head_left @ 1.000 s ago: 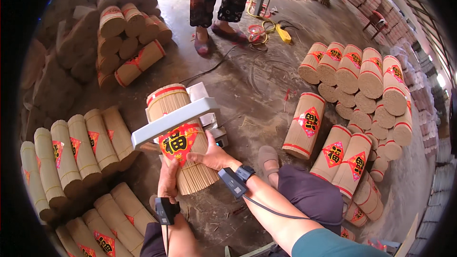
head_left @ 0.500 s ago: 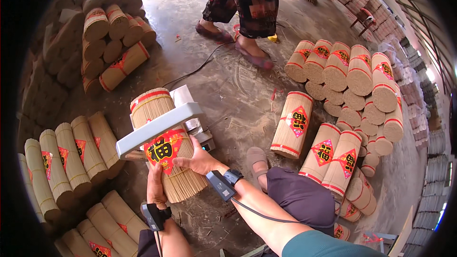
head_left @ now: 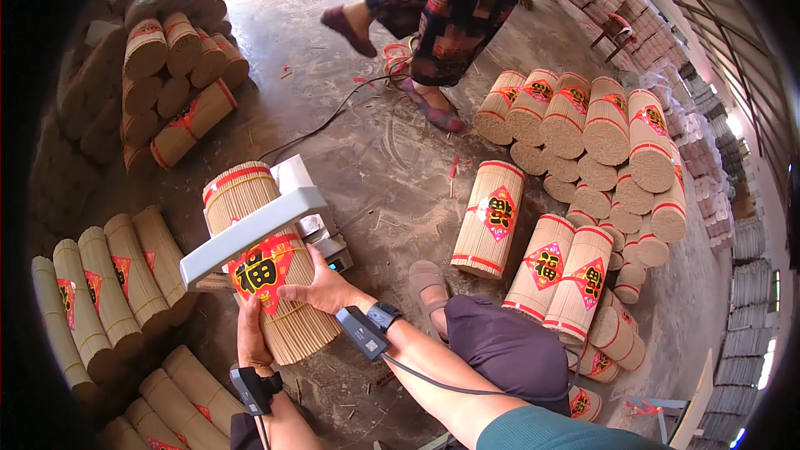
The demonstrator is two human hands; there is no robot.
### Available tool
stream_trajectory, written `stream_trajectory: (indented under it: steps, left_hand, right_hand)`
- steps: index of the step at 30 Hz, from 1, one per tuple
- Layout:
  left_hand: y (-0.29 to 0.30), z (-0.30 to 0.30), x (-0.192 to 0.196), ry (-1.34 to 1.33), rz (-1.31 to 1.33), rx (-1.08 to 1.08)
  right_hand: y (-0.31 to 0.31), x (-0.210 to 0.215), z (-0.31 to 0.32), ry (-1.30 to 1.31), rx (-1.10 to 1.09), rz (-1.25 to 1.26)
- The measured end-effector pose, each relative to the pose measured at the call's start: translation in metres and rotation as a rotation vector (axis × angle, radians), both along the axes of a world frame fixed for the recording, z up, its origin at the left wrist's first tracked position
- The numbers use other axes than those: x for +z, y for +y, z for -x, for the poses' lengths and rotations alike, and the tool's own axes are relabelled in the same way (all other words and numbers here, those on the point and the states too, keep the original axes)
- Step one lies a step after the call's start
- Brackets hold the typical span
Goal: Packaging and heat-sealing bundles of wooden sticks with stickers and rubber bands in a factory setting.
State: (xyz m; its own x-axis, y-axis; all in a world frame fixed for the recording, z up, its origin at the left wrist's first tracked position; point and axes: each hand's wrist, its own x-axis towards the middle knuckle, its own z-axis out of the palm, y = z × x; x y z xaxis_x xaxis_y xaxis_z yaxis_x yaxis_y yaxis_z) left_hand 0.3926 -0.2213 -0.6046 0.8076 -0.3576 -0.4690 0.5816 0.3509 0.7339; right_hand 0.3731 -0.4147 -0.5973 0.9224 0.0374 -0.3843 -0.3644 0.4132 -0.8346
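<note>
A thick bundle of thin tan sticks [head_left: 302, 340] passes through the white arch [head_left: 250, 237] of a banding machine. A red diamond label [head_left: 265, 273] with dark lettering sits on its side, and red and yellow bands circle it. Low on the bundle's left side, my left hand [head_left: 252, 335] is curled round it, partly hidden. My right hand [head_left: 327, 285] grips the right side, its thumb stretched over the label's lower edge. Beside the arch, the machine's grey body [head_left: 335, 252] shows a small lit display.
Banded bundles [head_left: 621, 150] are stacked at the right, with one upright bundle [head_left: 490, 218] nearer. More bundles [head_left: 104, 287] lie at the left, and a pile [head_left: 179, 54] stands at the back left. A cable [head_left: 329, 121] crosses the floor. Another person's legs [head_left: 454, 21] are mid-stride at the back.
The whole view has shifted slightly, moving things leftward in the picture. The other person has stepped to the right, rear foot lifted. My hands keep the same hold on the bundle within the arch.
</note>
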Motion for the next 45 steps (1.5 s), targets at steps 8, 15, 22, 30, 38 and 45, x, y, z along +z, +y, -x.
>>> stream_trajectory:
  steps: [8,15,22,30,38,45]
  left_hand:
    - [0.007,0.006,-0.002,-0.024,0.024,-0.026]
    - [0.011,0.055,0.036,-0.064,0.007,-0.028]
    - [0.041,0.143,0.052,0.250,0.064,-0.037]
    - [0.056,0.207,0.103,-0.059,0.024,-0.093]
    - [0.030,0.229,0.221,-0.317,0.106,-0.224]
    - [0.004,0.218,0.262,-0.411,0.200,-0.386]
  right_hand:
    - [0.005,-0.010,0.007,-0.002,0.003,0.038]
    - [0.021,0.026,0.064,-0.113,-0.074,-0.006]
    - [0.041,0.035,0.146,0.010,-0.023,0.026]
    - [0.050,0.100,0.220,-0.056,0.018,0.148]
    - [-0.015,0.174,0.197,-0.112,0.218,-0.362]
    - [-0.021,0.172,0.215,-0.312,0.067,-0.830]
